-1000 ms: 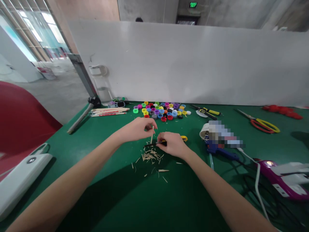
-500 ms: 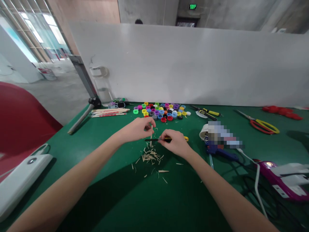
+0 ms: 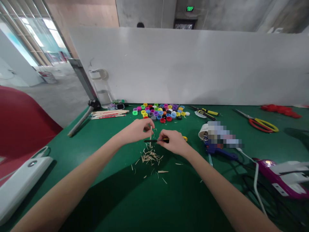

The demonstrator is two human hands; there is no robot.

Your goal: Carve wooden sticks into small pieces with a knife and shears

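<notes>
Pinched in the fingertips of my left hand (image 3: pixel 138 130) is a thin wooden stick (image 3: pixel 151 136), held nearly upright with its lower end close to the green table. My right hand (image 3: pixel 174 141) is closed around a utility knife (image 3: pixel 166 140); part of its yellow and black handle shows past the fingers. The dark blade (image 3: pixel 149 141) points left and crosses the stick below my left fingers. Under the blade lies a small pile of wood shavings (image 3: pixel 150 157), with loose slivers scattered around. A short pointed wood piece (image 3: pixel 163 171) rests nearer to me.
Colourful bottle caps (image 3: pixel 159 113) spread along the back, beside a bundle of sticks (image 3: pixel 109 113). To the right are yellow-black tools (image 3: pixel 206 112), scissors (image 3: pixel 263 125), a white cup (image 3: pixel 203 130), a blue glue gun (image 3: pixel 220 151) and a magenta power strip (image 3: pixel 285 180) with cables.
The camera view has tilted slightly. Both hands keep nearly the same pose, with the knife blade still across the stick.
</notes>
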